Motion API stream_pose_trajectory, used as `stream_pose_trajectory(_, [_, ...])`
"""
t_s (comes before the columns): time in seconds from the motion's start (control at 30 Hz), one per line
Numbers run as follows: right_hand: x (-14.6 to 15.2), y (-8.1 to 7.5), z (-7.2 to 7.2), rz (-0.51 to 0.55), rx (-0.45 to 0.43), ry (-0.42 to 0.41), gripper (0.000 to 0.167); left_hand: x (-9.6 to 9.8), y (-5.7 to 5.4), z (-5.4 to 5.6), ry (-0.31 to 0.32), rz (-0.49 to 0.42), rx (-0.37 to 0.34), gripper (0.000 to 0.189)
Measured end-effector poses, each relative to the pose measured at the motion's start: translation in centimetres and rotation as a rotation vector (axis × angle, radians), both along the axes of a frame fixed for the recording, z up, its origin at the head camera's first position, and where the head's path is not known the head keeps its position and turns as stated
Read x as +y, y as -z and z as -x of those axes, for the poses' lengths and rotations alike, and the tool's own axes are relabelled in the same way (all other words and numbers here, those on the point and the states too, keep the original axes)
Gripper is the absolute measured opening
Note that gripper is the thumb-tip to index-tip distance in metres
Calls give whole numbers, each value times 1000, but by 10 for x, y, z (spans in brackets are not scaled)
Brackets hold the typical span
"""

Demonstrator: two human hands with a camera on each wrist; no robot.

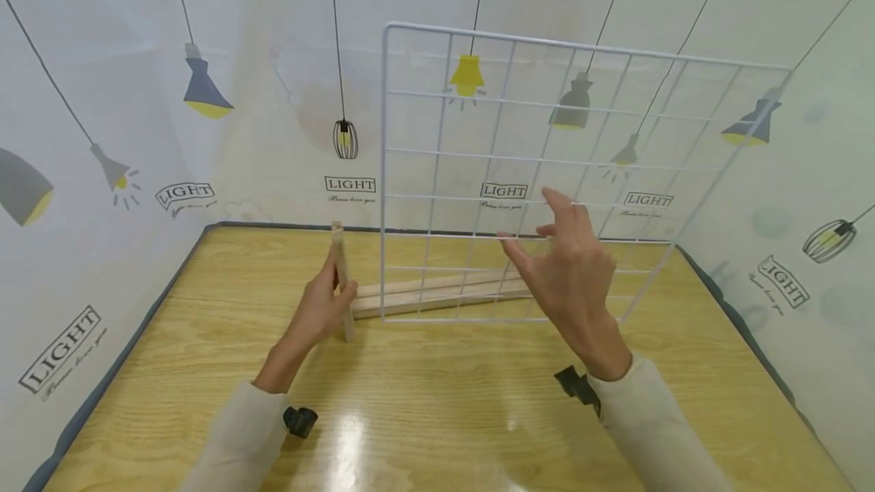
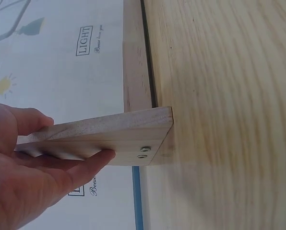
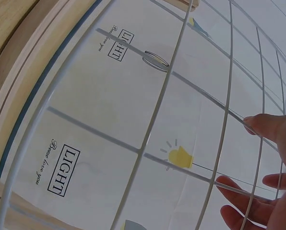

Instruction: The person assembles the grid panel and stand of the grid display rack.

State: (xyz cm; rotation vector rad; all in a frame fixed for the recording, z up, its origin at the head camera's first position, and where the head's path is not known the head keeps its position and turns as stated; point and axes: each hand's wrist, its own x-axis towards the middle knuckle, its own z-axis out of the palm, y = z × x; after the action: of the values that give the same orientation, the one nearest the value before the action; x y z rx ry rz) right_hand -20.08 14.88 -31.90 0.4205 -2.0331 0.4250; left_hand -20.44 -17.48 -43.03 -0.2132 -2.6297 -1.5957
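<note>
While the left hand [image 1: 317, 306] grips a wooden board [image 2: 128, 136], the right hand [image 1: 574, 268] spreads loosely at a wire grid [image 1: 544, 159].

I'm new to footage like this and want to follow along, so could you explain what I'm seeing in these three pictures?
There's no robot here, just a person's two bare hands. The wide picture comes from a camera worn on the head, looking forward and down. The other two come from small black wrist cameras, one per arm.

On the wood-grain tabletop lie long wooden pieces, running rightward from a short upright board. The left hand grips that board, which shows two screws near its lower end.

A white wire grid stands upright; the right hand is at it with fingers spread. I can't tell whether they touch the wires. Behind is a pale backdrop printed with lamps.
</note>
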Motion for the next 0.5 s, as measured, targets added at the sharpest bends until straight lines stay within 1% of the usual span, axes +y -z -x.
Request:
stream_pose_trajectory(0.2, [-2,-6,1,16,5,-12,67,4,0,-2,1,12,24,74])
stream_pose_trajectory(0.4, [-4,-11,0,16,2,-18,68,6,1,-3,47,15,44,74])
stream_pose_trajectory(0.5, [-6,-14,0,12,8,-26,68,6,3,-4,55,14,66,74])
